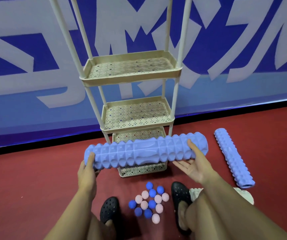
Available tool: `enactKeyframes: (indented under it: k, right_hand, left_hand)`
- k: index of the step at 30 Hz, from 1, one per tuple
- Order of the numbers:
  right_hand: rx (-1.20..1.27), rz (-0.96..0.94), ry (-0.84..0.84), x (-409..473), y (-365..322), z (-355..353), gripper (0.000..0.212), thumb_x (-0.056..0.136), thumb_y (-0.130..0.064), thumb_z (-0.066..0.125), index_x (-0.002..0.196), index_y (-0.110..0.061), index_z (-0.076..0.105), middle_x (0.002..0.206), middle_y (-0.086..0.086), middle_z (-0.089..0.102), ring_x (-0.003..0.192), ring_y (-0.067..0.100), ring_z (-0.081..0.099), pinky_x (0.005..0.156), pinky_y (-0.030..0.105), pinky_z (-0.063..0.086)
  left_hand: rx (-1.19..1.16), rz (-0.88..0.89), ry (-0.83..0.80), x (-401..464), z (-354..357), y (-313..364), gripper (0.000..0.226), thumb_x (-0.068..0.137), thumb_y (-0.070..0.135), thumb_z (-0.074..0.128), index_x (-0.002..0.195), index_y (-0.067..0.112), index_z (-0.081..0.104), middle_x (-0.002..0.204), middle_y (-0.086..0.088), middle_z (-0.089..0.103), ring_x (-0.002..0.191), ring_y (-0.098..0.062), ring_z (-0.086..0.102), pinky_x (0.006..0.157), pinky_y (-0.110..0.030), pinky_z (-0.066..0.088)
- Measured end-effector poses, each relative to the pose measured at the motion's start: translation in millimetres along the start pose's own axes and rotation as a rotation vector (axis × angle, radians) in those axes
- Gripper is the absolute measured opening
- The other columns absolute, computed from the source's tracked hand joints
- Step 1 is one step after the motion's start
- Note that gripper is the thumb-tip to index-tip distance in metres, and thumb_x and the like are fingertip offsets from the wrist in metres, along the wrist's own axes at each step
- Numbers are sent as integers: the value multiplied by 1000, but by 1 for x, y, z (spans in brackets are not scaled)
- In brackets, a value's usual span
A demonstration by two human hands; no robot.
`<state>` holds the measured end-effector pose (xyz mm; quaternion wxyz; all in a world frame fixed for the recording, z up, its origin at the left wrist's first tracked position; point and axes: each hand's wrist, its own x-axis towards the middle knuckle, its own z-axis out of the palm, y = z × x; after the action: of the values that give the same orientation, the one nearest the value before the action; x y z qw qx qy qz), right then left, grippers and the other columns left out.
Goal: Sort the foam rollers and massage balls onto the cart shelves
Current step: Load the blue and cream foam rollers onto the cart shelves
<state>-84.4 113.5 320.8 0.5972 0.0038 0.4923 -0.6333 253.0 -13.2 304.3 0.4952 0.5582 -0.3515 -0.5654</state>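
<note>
Here the left hand (87, 168) grips the foam roller's (146, 152) left end; the right hand (193, 163), fingers spread, cradles its right end, near the cart (130, 80).

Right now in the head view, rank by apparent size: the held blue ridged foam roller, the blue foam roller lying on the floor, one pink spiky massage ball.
1. Held blue ridged foam roller, though it is nearer the camera, so unsure.
2. Blue foam roller on the floor.
3. Pink spiky massage ball, clearly smallest.
</note>
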Motion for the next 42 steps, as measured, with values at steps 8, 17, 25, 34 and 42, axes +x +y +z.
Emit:
enactKeyframes:
  k: [8,17,25,34,42]
  right_hand:
    - [75,-106,194,12,-8,-23,80,68,-47,88,131,-7,60,128,19,66,105,33,72,81,48,61]
    - [186,-269,508,19,1,-1,86,62,-48,91,130,-15,52,117,7,70,88,20,76,64,41,63]
    - [243,-210,682,58,13,43,95,59,-46,94,121,-22,27,110,9,60,76,27,74,61,44,63]
    - [123,-63,523,114,49,64,74,65,-54,87,124,-18,62,106,1,76,85,19,75,61,27,58]
    - [136,29,590,150,64,92,102,50,-51,95,132,-19,45,113,5,68,82,22,73,45,26,55]
  left_hand:
    - [139,-146,-124,13,30,-17,40,101,37,58,129,9,60,109,-7,70,93,-22,64,84,-36,53]
    - [239,-25,10,20,58,-12,70,98,45,62,155,20,32,157,-5,39,138,-25,47,115,-49,39]
    - [137,107,117,54,64,1,60,99,38,63,151,20,38,150,0,45,130,-13,48,108,-35,40]
    - [134,269,15,79,65,15,62,97,45,64,152,33,40,155,10,44,138,-2,44,102,-22,44]
    - [183,304,31,88,80,13,39,97,30,68,132,24,51,128,11,63,122,-4,59,106,-38,49]
